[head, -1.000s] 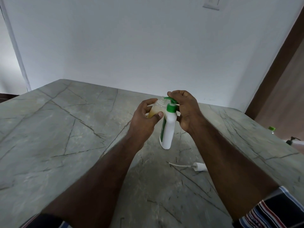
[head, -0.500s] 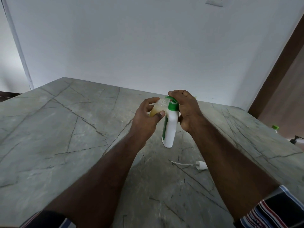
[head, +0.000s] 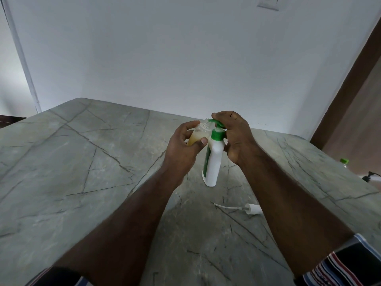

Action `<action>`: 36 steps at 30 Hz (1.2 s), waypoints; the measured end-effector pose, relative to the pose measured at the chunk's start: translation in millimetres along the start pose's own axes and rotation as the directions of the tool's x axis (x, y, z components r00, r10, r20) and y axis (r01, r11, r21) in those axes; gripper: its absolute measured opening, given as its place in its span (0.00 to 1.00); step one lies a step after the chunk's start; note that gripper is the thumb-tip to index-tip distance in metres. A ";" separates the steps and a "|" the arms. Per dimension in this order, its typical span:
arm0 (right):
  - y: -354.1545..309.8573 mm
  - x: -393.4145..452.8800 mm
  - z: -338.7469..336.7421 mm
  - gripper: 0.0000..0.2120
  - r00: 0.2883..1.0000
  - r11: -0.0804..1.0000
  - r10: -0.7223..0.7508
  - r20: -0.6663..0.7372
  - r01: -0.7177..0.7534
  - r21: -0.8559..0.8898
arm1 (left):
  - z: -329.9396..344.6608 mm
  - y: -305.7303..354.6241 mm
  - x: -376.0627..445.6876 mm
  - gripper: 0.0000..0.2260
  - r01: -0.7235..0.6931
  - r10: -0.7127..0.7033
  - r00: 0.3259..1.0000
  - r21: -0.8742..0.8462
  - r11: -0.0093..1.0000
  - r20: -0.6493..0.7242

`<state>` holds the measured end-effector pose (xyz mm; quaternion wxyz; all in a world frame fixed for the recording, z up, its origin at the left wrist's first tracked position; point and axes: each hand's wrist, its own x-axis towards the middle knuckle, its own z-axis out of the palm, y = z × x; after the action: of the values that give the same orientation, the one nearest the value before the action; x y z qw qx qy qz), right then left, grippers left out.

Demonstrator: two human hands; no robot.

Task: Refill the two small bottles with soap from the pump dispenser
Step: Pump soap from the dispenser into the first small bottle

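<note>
Soap is the concern at this point: the left hand (head: 182, 148) holds a small clear bottle (head: 199, 134) tilted, its open threaded neck brought up just under the green spout of the pump dispenser (head: 213, 162), which stands upright on the grey marbled desk (head: 82, 162). Left fingers (head: 201, 142) and thumb are curled round the small bottle's body, which shows amber liquid in its lower part. The right hand (head: 235, 137) is draped over the green pump head (head: 216, 123), its fingers curled down on top of it and the heel close against the dispenser's shoulder. I judge this to be the filling step for one bottle; a second small bottle cannot be picked out with certainty, though a green-capped object (head: 343, 161) sits at the far right edge. A loose white cap with its dip tube (head: 252, 209) lies on the desk nearer the person, well apart from the dispenser. Risks from here: the neck is narrow, so a slight drift of the left hand would send soap down the outside; a hard press could tip the tall dispenser, steadied only from above; slick fingers would then loosen the hold.
</note>
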<state>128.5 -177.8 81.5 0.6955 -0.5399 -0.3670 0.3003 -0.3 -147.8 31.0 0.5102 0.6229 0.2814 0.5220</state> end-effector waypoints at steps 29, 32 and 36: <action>4.6 -5.5 -3.5 0.03 1.000 1.000 0.019 -0.008 -0.019 -0.016 | -0.9 -2.8 -1.2 0.19 -0.001 0.001 1.000 0.009 1.000 0.014; 2.4 -5.8 -3.9 0.04 1.000 1.000 0.018 -0.015 -0.019 -0.020 | -0.1 -2.1 -1.3 0.19 0.001 -0.001 1.000 0.007 1.000 0.022; -2.2 -3.8 -2.2 0.05 1.000 0.999 0.005 -0.018 -0.006 -0.043 | -0.3 0.8 -1.8 0.18 -0.001 0.002 1.000 -0.016 1.000 0.021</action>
<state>128.3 -182.6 82.5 0.6861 -0.5584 -0.3656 0.2895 -1.2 -149.5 31.1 0.5179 0.6244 0.2711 0.5180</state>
